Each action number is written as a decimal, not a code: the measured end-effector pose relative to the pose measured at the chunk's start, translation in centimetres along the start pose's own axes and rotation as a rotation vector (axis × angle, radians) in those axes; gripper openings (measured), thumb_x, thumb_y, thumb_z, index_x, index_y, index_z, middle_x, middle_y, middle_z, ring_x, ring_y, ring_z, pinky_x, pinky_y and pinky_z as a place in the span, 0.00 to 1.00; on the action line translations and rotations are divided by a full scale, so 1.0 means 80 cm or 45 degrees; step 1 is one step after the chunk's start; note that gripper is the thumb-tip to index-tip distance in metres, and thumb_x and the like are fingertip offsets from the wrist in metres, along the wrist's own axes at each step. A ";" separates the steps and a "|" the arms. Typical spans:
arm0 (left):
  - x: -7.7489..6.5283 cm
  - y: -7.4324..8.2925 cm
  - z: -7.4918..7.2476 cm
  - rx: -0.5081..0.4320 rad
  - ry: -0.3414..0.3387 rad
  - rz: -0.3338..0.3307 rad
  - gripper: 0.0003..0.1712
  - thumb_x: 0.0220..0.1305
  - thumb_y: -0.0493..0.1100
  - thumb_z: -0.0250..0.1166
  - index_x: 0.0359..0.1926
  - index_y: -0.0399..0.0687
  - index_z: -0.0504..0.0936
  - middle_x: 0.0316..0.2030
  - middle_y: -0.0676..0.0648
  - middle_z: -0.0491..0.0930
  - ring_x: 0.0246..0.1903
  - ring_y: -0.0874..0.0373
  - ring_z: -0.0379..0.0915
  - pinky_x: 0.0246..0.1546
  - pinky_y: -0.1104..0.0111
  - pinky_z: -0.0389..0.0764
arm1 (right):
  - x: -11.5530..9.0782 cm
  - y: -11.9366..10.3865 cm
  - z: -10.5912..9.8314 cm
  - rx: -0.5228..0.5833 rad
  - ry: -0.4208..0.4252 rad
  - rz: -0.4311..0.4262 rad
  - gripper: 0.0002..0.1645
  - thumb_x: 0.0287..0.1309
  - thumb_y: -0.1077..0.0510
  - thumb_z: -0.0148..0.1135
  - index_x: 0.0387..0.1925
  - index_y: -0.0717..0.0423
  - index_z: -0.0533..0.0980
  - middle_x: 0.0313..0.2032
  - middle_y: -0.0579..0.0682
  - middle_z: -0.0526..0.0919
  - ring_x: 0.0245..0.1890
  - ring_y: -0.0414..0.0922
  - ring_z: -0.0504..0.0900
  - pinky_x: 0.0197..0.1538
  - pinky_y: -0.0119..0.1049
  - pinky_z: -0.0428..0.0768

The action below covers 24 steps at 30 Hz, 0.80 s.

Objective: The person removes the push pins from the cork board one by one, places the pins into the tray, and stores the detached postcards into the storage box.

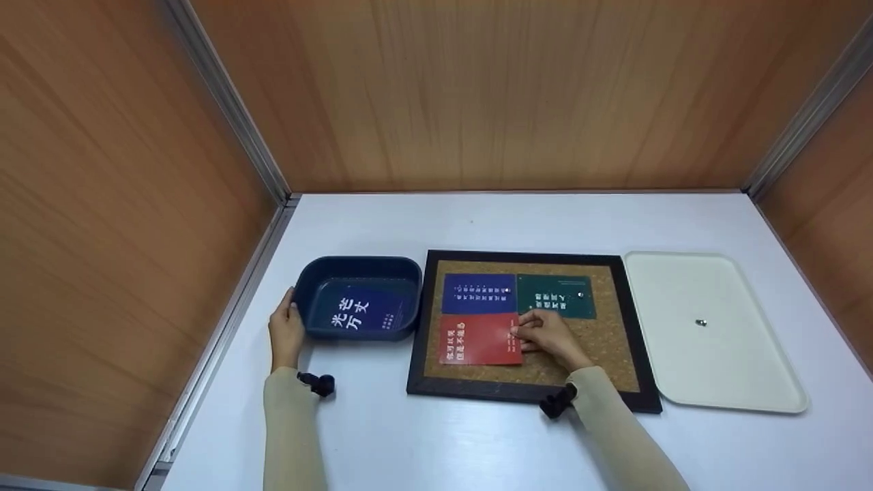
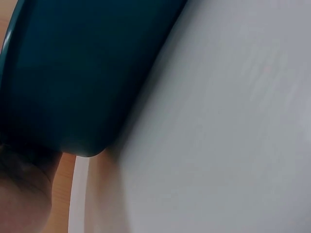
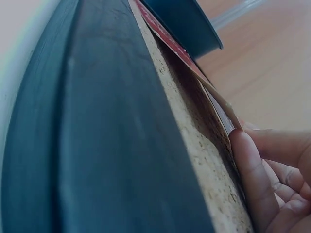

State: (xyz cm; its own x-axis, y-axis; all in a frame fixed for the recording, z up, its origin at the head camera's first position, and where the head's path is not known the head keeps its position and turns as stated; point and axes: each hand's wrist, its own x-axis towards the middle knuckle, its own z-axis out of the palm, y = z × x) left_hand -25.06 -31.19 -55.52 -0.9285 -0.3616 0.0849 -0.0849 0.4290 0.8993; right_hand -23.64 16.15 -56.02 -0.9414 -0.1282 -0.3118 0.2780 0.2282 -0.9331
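Observation:
My right hand (image 1: 549, 335) pinches the right edge of a red card (image 1: 477, 341) with white writing, between thumb and fingertips. In the right wrist view that edge is lifted off the cork board (image 3: 194, 141). Above the red card, a blue card (image 1: 470, 293) and a green card (image 1: 563, 307) lie side by side on the cork, each with a small shiny pin near its right side. At the left, my left hand (image 1: 286, 334) holds the side wall of a dark blue basin (image 1: 361, 334); most of its fingers are hidden. Another blue card (image 1: 382, 310) lies in the basin.
The board's black frame (image 1: 477, 390) stands between the basin and a cream tray (image 1: 723, 368), close to both. One small shiny pin (image 1: 701, 322) lies on the tray. Wooden panels (image 1: 511, 102) enclose the white table (image 1: 382, 436) at the back and sides.

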 end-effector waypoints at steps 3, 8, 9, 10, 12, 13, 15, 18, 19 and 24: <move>0.000 -0.001 0.000 -0.003 -0.001 -0.007 0.26 0.74 0.32 0.40 0.70 0.33 0.59 0.70 0.34 0.57 0.72 0.43 0.50 0.74 0.56 0.54 | -0.001 0.001 0.000 0.013 0.004 0.020 0.13 0.58 0.64 0.64 0.43 0.68 0.76 0.33 0.56 0.83 0.26 0.41 0.84 0.32 0.35 0.86; -0.001 -0.002 0.000 0.006 0.002 -0.010 0.26 0.74 0.32 0.40 0.70 0.34 0.59 0.71 0.35 0.57 0.72 0.43 0.49 0.74 0.56 0.53 | -0.005 -0.003 0.001 0.009 -0.009 0.038 0.13 0.59 0.64 0.64 0.43 0.68 0.76 0.33 0.56 0.83 0.26 0.41 0.84 0.32 0.35 0.86; -0.001 -0.002 0.000 0.006 -0.002 -0.010 0.26 0.74 0.32 0.39 0.71 0.33 0.58 0.71 0.34 0.57 0.72 0.43 0.49 0.74 0.56 0.53 | -0.006 -0.005 0.001 0.010 -0.010 0.038 0.12 0.59 0.64 0.64 0.43 0.68 0.76 0.33 0.56 0.83 0.26 0.41 0.84 0.32 0.35 0.86; -0.001 -0.002 0.000 0.008 0.001 -0.009 0.26 0.74 0.32 0.39 0.71 0.34 0.58 0.71 0.34 0.57 0.72 0.43 0.49 0.74 0.56 0.53 | -0.006 -0.006 0.002 0.007 -0.016 0.030 0.13 0.59 0.64 0.64 0.43 0.68 0.76 0.33 0.55 0.83 0.27 0.41 0.84 0.32 0.35 0.86; -0.001 -0.002 0.001 0.008 0.005 -0.011 0.26 0.74 0.32 0.39 0.71 0.34 0.59 0.71 0.34 0.57 0.72 0.43 0.50 0.74 0.56 0.53 | -0.006 -0.009 0.002 0.005 -0.012 0.026 0.13 0.58 0.64 0.64 0.43 0.67 0.76 0.33 0.55 0.83 0.27 0.41 0.84 0.33 0.35 0.86; -0.001 -0.002 0.001 0.005 0.006 -0.011 0.26 0.74 0.32 0.40 0.70 0.34 0.59 0.71 0.34 0.57 0.72 0.43 0.50 0.74 0.56 0.54 | -0.005 -0.011 0.002 0.005 -0.012 0.017 0.13 0.58 0.64 0.64 0.43 0.68 0.75 0.33 0.55 0.83 0.27 0.41 0.84 0.33 0.35 0.86; -0.001 -0.003 0.002 -0.003 0.007 -0.012 0.26 0.74 0.32 0.40 0.70 0.34 0.59 0.71 0.35 0.57 0.72 0.43 0.50 0.74 0.56 0.54 | -0.004 -0.014 0.001 0.001 -0.007 -0.004 0.14 0.58 0.64 0.65 0.43 0.68 0.75 0.33 0.55 0.82 0.26 0.41 0.83 0.33 0.34 0.86; -0.002 -0.003 0.002 -0.006 0.009 -0.010 0.26 0.74 0.32 0.40 0.70 0.34 0.59 0.71 0.35 0.58 0.72 0.43 0.50 0.74 0.56 0.54 | -0.003 -0.018 0.000 -0.001 -0.002 -0.026 0.15 0.57 0.64 0.66 0.43 0.69 0.75 0.32 0.55 0.82 0.25 0.41 0.83 0.33 0.35 0.86; -0.003 -0.003 0.002 -0.005 0.007 -0.010 0.26 0.74 0.32 0.40 0.70 0.34 0.59 0.71 0.35 0.58 0.72 0.43 0.50 0.73 0.55 0.54 | -0.002 -0.019 -0.001 0.002 -0.002 -0.029 0.15 0.57 0.64 0.66 0.43 0.70 0.76 0.32 0.55 0.83 0.25 0.41 0.83 0.33 0.35 0.86; -0.002 -0.001 0.002 -0.012 0.003 -0.009 0.26 0.75 0.33 0.40 0.71 0.33 0.58 0.71 0.35 0.57 0.72 0.43 0.50 0.74 0.56 0.54 | -0.001 -0.030 -0.002 -0.012 -0.003 -0.033 0.17 0.57 0.62 0.66 0.44 0.70 0.76 0.32 0.55 0.83 0.25 0.40 0.83 0.32 0.34 0.86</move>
State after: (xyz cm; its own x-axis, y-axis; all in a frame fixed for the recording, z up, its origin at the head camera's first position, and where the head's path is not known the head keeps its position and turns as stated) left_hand -24.94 -31.07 -55.70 -0.9270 -0.3664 0.0797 -0.0878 0.4187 0.9039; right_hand -24.26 15.80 -53.73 -0.9480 -0.1363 -0.2878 0.2515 0.2340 -0.9391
